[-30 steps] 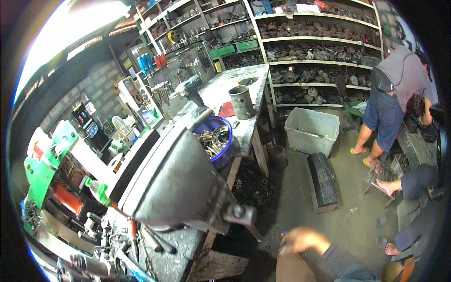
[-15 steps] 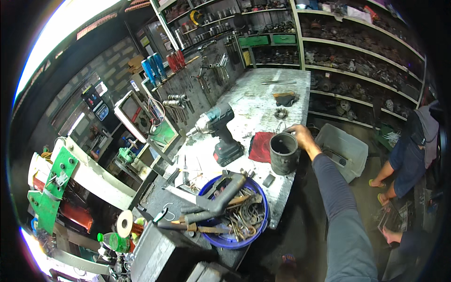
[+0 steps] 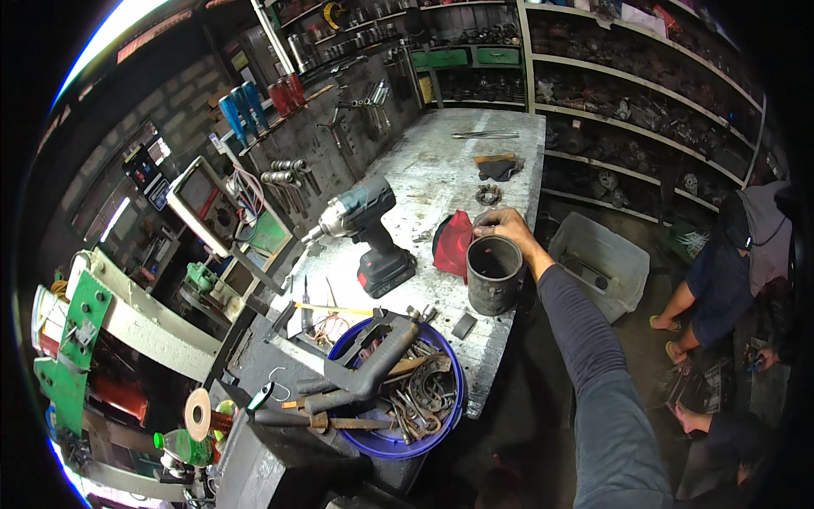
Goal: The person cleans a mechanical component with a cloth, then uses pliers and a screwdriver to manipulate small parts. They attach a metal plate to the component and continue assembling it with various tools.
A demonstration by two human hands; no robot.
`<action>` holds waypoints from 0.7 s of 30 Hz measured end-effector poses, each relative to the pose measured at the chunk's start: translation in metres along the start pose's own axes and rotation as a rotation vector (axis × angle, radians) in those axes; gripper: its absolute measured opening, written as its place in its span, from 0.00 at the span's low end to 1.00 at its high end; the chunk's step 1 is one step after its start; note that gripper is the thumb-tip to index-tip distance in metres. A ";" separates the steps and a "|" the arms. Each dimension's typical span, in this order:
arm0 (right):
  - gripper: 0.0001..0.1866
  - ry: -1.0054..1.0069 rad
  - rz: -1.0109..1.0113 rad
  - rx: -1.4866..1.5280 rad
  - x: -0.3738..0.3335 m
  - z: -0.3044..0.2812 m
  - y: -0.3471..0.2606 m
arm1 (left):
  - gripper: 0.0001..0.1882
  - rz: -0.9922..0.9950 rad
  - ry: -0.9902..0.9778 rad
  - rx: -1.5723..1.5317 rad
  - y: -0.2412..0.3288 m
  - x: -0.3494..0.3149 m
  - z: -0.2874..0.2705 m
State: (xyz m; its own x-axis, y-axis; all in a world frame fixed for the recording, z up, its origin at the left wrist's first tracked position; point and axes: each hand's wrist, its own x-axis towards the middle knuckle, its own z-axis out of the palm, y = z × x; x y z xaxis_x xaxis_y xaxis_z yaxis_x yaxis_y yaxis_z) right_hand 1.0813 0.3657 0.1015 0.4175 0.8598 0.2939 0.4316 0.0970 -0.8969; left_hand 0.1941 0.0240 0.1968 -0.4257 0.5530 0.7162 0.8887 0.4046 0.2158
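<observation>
Right arm [image 3: 595, 360] outstretched, angled forward and slightly leftward; right grip [image 3: 509, 226] palm-down, fingers [image 3: 486, 228] bent, pinched together

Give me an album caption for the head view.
Right hand at a red cloth beside an open-topped metal cylinder, a cordless impact wrench standing nearby on the workbench.

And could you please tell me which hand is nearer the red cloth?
The right hand, at the edge of the red cloth; the left hand is out of view.
</observation>
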 end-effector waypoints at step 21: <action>0.22 0.196 0.015 1.069 0.024 0.016 -0.175 | 0.19 -0.079 -0.016 -0.098 -0.032 -0.020 -0.011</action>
State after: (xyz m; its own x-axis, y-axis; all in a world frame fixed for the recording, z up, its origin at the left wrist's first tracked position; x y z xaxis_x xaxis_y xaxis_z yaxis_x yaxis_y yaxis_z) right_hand 1.0023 0.3772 0.2601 0.5786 0.7785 0.2433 -0.4541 0.5552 -0.6968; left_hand 0.1756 -0.0083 0.1829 -0.4966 0.5341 0.6842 0.8645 0.3747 0.3350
